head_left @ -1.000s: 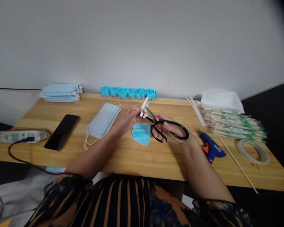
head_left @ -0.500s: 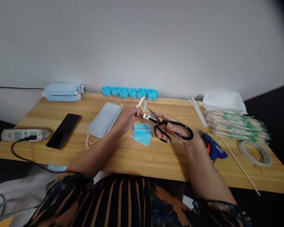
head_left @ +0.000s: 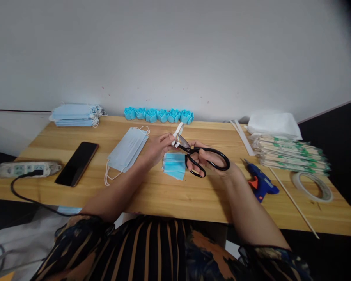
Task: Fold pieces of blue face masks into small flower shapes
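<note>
Between the fingers of my left hand (head_left: 160,147) is a white strip (head_left: 178,129), its upper part bent back above the fingertips. My right hand (head_left: 203,156) grips black-handled scissors (head_left: 212,153) through the loops. Their blades are parted and lie at the strip, close to my left fingertips. Small white pieces (head_left: 177,144) show by the blades; whether they are attached to the strip I cannot tell. Below the hands, cut blue mask pieces (head_left: 174,166) lie stacked on the wooden table (head_left: 163,199).
Blue folded flowers (head_left: 162,115) line the wall. Left are face masks (head_left: 125,150), a mask stack (head_left: 76,115), a phone (head_left: 77,164) and a power strip (head_left: 29,169). Right are a glue gun (head_left: 260,181), wrapped sticks (head_left: 292,154), a tape roll (head_left: 312,187) and a loose stick (head_left: 295,205).
The scissors and my right hand have moved left, bringing the blades up to my left fingertips. The strip's round loop now looks narrower and straighter. The whole view has shifted slightly.
</note>
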Motion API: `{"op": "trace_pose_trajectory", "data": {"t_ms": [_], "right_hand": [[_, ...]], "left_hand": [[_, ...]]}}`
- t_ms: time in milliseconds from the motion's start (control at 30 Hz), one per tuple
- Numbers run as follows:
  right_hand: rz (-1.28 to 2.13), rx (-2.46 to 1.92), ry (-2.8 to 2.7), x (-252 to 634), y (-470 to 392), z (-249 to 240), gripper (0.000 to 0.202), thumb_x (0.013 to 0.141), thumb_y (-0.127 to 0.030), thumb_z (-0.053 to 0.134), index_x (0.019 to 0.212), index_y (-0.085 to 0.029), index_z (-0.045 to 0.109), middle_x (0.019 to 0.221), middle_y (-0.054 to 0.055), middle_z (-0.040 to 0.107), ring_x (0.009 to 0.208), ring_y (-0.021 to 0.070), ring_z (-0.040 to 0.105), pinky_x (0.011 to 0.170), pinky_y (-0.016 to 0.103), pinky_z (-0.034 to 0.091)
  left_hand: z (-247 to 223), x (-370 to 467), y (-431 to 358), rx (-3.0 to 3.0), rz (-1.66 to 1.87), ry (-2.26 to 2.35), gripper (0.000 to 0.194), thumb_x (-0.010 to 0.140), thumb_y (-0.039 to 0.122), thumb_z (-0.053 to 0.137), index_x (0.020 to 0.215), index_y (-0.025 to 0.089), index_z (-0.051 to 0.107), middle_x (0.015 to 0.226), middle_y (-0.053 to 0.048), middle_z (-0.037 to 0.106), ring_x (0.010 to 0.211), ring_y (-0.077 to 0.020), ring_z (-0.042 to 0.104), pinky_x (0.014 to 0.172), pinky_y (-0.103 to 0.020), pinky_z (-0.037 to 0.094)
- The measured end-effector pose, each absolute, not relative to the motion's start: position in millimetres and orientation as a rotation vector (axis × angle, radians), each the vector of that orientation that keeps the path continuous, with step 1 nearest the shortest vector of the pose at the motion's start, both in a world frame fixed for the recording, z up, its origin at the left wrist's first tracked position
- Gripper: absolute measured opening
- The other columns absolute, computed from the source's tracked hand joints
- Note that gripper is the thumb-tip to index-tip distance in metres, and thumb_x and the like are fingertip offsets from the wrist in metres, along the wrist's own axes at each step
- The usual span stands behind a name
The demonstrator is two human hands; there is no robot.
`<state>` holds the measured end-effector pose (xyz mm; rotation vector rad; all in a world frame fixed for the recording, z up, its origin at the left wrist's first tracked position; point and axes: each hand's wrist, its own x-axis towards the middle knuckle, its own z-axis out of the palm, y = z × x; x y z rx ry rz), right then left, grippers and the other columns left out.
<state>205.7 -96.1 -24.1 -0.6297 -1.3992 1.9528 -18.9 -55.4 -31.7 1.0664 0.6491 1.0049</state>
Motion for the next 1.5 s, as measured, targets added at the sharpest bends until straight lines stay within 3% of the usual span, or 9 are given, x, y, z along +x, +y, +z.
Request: {"op": "trace_pose_trajectory", "data": {"t_ms": [333, 733, 1067, 1500], "right_hand": [[1.907, -0.653, -1.346, 197.2, -97.2, -24.1, 0.057, 0.09, -0.067, 0.066, 0.116, -0.018, 0.054, 0.084, 0.009, 0.077, 0.055, 0.0143, 0.065, 0.042, 0.022, 0.046], [1.884, -0.624, -1.341, 195.0, -94.8, -23.7, 0.055, 0.089, -0.068, 0.067, 0.109, -0.019, 0.052, 0.083, 0.008, 0.076, 0.054, 0.0142, 0.064, 0.041, 0.022, 0.045], [1.883, -0.679, -1.316, 191.3, -95.9, -19.7, 0.06, 0.085, -0.072, 0.069, 0.108, -0.019, 0.052, 0.073, 0.002, 0.069, 0.047, 0.0109, 0.053, 0.036, 0.022, 0.038], [1.804, -0.675, -1.419, 194.0, -95.1, -16.2, 0.053, 0.091, -0.068, 0.063, 0.11, -0.019, 0.052, 0.068, -0.003, 0.062, 0.04, 0.0061, 0.04, 0.032, 0.02, 0.028]], "left_hand": [[-41.2, -19.1, -59.6, 1.236, 0.945, 0.745, 0.051, 0.076, 0.062, 0.08, 0.094, 0.015, 0.071, 0.093, -0.007, 0.072, 0.088, -0.021, 0.069, 0.089, -0.036, 0.053], [-47.4, -16.1, -59.1, 1.216, 0.947, 0.761, 0.053, 0.071, 0.062, 0.084, 0.091, 0.014, 0.073, 0.092, -0.009, 0.073, 0.087, -0.0226, 0.07, 0.082, -0.035, 0.054], [-43.5, -16.7, -60.8, 1.189, 0.943, 0.751, 0.048, 0.071, 0.056, 0.086, 0.088, 0.014, 0.072, 0.09, -0.007, 0.072, 0.087, -0.0215, 0.069, 0.084, -0.035, 0.053], [-46.0, -18.6, -60.3, 1.227, 0.964, 0.718, 0.036, 0.08, 0.05, 0.08, 0.084, 0.016, 0.067, 0.086, -0.004, 0.071, 0.086, -0.0188, 0.068, 0.086, -0.033, 0.051]]}}
